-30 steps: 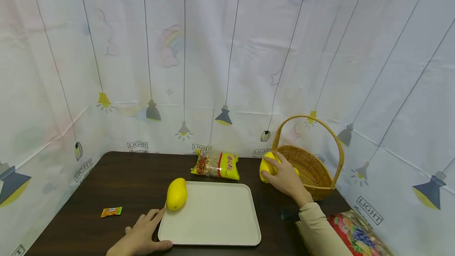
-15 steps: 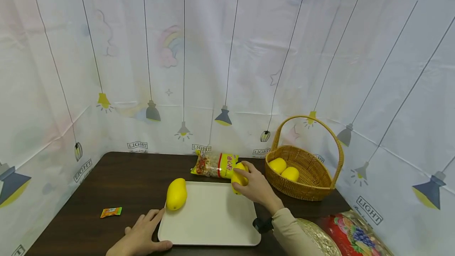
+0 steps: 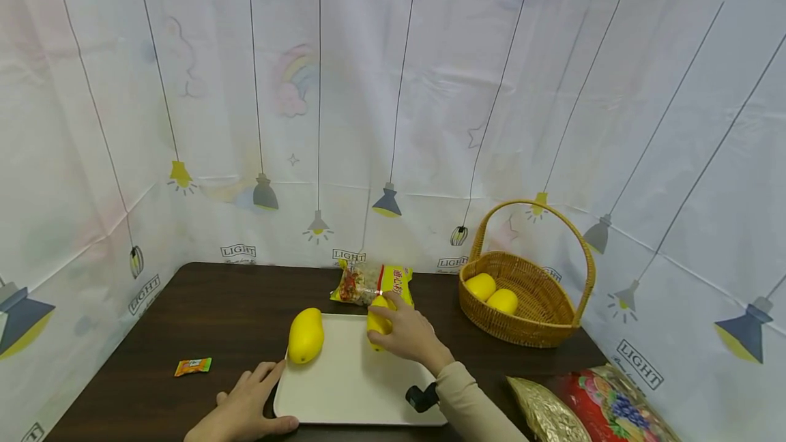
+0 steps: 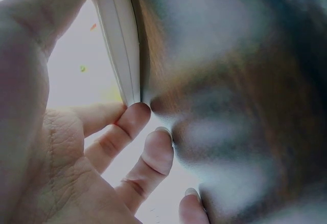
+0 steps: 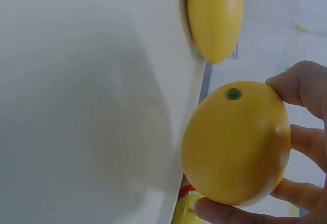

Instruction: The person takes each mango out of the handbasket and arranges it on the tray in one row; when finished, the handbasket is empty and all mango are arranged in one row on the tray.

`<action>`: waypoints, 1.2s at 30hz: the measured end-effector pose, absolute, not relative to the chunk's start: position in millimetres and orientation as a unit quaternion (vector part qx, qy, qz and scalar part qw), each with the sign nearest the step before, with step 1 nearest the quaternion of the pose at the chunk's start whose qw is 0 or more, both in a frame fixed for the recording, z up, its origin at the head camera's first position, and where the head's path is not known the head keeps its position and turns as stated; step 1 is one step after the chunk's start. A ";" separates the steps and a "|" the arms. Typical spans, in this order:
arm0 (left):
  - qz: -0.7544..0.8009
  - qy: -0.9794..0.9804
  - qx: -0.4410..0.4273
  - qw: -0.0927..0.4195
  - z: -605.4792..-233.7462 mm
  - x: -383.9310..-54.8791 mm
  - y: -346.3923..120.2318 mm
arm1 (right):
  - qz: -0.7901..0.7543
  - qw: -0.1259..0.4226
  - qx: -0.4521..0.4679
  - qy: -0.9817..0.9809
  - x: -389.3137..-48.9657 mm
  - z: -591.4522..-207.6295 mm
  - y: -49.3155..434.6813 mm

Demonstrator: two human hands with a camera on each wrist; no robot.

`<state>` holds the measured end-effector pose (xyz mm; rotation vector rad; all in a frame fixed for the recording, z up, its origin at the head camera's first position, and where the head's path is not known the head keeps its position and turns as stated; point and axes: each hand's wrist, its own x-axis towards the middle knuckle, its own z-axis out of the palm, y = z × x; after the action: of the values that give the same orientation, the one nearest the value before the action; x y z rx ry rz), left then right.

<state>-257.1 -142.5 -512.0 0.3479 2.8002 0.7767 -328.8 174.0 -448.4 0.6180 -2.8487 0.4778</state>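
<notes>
In the head view a yellow mango (image 3: 379,322) hangs above the far part of the white tray (image 3: 344,387), gripped by my right hand (image 3: 410,336). Its green stem spot shows in the right wrist view, where thumb and fingers hold the mango (image 5: 235,147) from one side. Another mango (image 3: 306,336) lies at the tray's far left corner, partly over the rim. My left hand (image 3: 245,404) rests at the tray's near left corner, fingers spread, with the index fingertip and thumb touching its edge. The left wrist view shows fingertips against the tray rim (image 4: 120,40).
A wicker basket (image 3: 540,335) with a tall handle stands at the back right, holding two yellow fruits (image 3: 503,301). Behind the tray lies a yellow snack bag (image 3: 365,282). A small orange wrapped candy (image 3: 193,366) is at left; gold (image 3: 546,411) and red (image 3: 614,404) packages lie at right.
My right hand has carried the mango leftward from beside the basket to above the tray. The two fruits in the basket have come into plain view. My left hand stays put.
</notes>
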 end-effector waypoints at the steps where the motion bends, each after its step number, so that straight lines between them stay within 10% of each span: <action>1: 0.265 0.951 0.117 0.108 -512.0 -257.0 -142.7 | 0.161 0.092 0.212 -0.960 -328.9 -449.3 171.1; 36: 0.278 0.947 0.121 0.104 -508.9 -255.2 -142.4 | 0.114 0.049 0.235 -0.964 -340.8 -466.5 114.0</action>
<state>-255.2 -142.4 -508.9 0.3557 2.7945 0.8200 -340.8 114.0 -466.5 0.7168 -2.9380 0.3471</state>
